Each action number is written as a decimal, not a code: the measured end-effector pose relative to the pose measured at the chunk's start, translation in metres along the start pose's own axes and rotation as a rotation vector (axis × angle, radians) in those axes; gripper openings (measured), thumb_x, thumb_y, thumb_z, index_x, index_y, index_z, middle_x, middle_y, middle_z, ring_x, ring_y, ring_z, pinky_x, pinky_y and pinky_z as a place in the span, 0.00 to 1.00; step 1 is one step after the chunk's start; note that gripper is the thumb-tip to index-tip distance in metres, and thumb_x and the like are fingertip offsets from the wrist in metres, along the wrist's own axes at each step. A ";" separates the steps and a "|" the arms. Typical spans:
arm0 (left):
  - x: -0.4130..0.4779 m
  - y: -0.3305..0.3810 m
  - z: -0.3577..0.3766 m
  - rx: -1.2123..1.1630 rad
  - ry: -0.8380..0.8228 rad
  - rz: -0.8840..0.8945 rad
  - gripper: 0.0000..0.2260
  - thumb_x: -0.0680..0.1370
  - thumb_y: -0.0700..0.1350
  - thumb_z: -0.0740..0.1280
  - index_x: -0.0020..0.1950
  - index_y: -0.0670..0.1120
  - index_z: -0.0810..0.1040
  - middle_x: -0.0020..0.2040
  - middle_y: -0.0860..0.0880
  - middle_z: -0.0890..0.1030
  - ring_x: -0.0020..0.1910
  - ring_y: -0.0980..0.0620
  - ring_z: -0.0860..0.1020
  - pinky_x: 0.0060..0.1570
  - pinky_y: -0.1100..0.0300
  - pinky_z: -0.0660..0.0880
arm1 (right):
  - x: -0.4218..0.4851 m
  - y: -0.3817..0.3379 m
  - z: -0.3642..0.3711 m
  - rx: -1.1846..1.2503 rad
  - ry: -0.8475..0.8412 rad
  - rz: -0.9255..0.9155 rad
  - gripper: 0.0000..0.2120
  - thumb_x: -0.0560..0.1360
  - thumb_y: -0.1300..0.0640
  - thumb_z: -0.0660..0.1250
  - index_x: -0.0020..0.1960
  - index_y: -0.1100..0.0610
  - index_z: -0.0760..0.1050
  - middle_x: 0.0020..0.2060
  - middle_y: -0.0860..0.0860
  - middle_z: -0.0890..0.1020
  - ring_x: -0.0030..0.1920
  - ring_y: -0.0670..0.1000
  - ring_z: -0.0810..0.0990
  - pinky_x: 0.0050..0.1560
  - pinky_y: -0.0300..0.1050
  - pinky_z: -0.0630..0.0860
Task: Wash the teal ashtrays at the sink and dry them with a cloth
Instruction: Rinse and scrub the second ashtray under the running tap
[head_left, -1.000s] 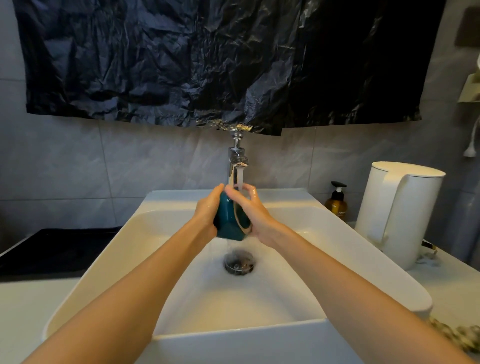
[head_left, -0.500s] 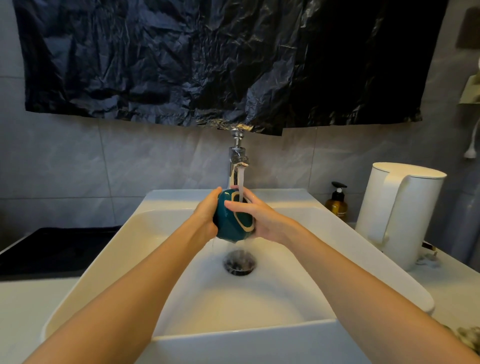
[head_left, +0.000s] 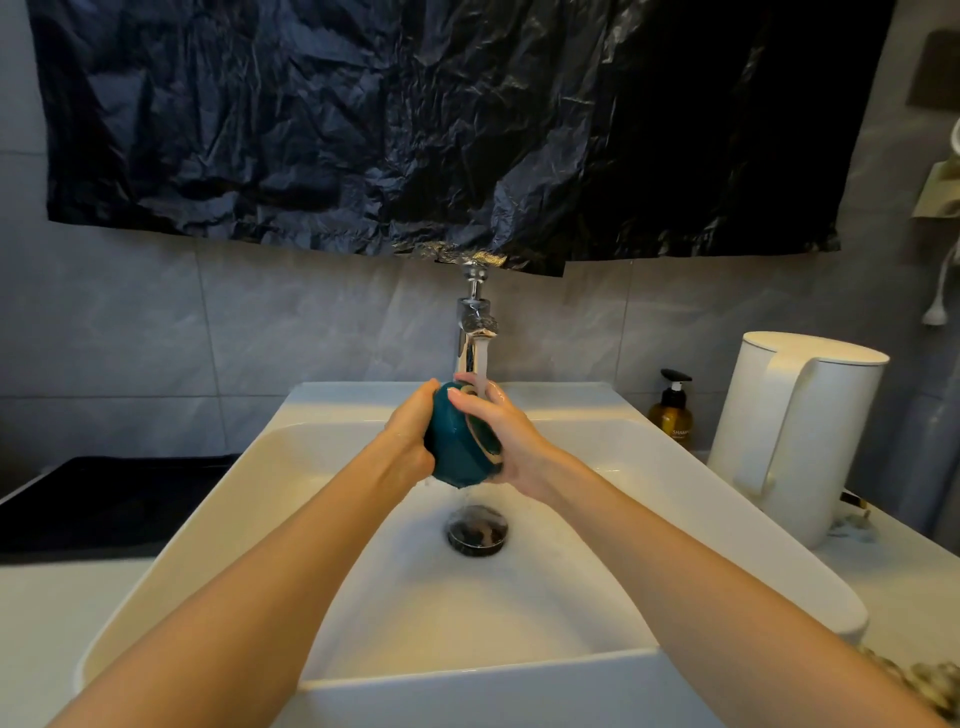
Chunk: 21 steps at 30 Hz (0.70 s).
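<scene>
- While water runs from the tap (head_left: 475, 332), a person holds a teal ashtray (head_left: 451, 449) on edge over the white sink (head_left: 675, 499), just under the stream and above the drain (head_left: 477, 529).
- Washing looks to be the step in hand. Drying has not begun, and only one ashtray shows in this view.
- Left hand (head_left: 410, 436): clamped on the ashtray's rounded underside, fingers curled closely round it.
- Right hand (head_left: 501, 441): closed against the open face, thumb hooked over the upper rim, wet fingers beneath the stream. How far they reach into the bowl cannot be told.
- Next, the piece probably needs turning so water reaches every side. It must then be lifted clear of the tap in a firm grip, since the wet glaze is likely slippery.
- A cloth is then wanted. Patterned fabric (head_left: 924, 680) at the counter's right edge may be one, though too little shows to say.
</scene>
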<state>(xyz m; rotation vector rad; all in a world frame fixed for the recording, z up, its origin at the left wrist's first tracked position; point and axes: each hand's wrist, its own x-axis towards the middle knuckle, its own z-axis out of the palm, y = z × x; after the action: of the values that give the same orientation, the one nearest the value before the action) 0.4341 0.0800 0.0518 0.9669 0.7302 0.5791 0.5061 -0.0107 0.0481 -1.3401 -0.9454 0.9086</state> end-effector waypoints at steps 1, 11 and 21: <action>0.000 -0.002 0.001 -0.015 0.006 0.003 0.13 0.77 0.53 0.62 0.55 0.47 0.78 0.51 0.42 0.80 0.53 0.43 0.78 0.50 0.47 0.77 | 0.001 -0.001 0.001 0.017 0.034 0.008 0.11 0.73 0.42 0.69 0.54 0.34 0.73 0.59 0.47 0.75 0.56 0.50 0.75 0.53 0.53 0.79; 0.004 -0.004 0.006 -0.006 0.054 0.054 0.13 0.76 0.52 0.64 0.56 0.48 0.78 0.53 0.43 0.80 0.54 0.43 0.77 0.57 0.44 0.75 | 0.003 0.006 0.004 -0.169 0.057 -0.137 0.19 0.75 0.38 0.65 0.63 0.30 0.63 0.62 0.44 0.71 0.59 0.48 0.74 0.55 0.44 0.77; 0.001 -0.009 0.013 0.092 0.067 0.168 0.11 0.76 0.54 0.64 0.47 0.47 0.78 0.47 0.44 0.82 0.49 0.46 0.79 0.54 0.49 0.76 | 0.018 0.007 0.012 -0.009 0.327 -0.014 0.21 0.68 0.29 0.61 0.54 0.40 0.74 0.55 0.51 0.79 0.54 0.53 0.79 0.57 0.55 0.77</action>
<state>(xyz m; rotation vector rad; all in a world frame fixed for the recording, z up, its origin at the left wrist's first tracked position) 0.4457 0.0693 0.0485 1.1060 0.7450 0.7330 0.5014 0.0104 0.0418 -1.4353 -0.7055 0.6490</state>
